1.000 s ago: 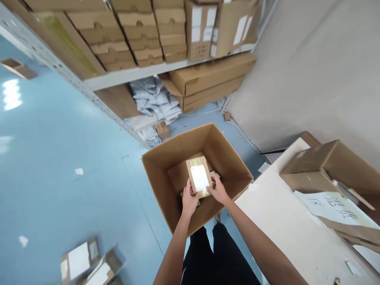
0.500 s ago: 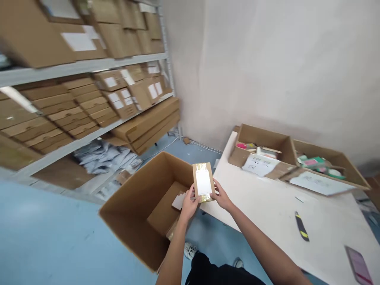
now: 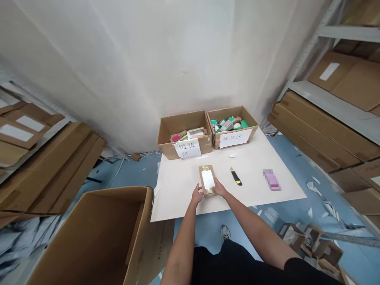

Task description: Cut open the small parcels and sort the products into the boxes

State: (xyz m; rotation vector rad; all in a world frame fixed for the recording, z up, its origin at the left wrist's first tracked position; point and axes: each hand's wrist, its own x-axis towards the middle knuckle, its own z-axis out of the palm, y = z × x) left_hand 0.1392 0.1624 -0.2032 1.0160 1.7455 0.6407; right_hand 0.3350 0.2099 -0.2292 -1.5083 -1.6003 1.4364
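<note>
Between my two hands is a small cardboard box [image 3: 208, 180] with a white label and shiny tape across both ends. My left hand [image 3: 197, 194] grips its lower left side, fingers closed against the edge. On the opposite side my right hand [image 3: 219, 187] holds the lower right edge. The box is over the front part of the white table [image 3: 178, 182]; whether it rests on the surface I cannot tell. A black and yellow utility knife [image 3: 236, 176] lies to the right of my right hand, and farther right is a pixelated pink item [image 3: 272, 180].
Two open cartons stand at the table's back: the left carton [image 3: 169, 150] and the right carton [image 3: 252, 136], each holding small packages and bearing a handwritten sheet. A large open carton [image 3: 89, 233] stands at left. Shelves with boxes [image 3: 332, 134] flank both sides; opened boxes [image 3: 314, 245] lie lower right.
My view has turned right, from the shelf and large carton to the table. Both hands have carried the small box from beside the large carton to over the table.
</note>
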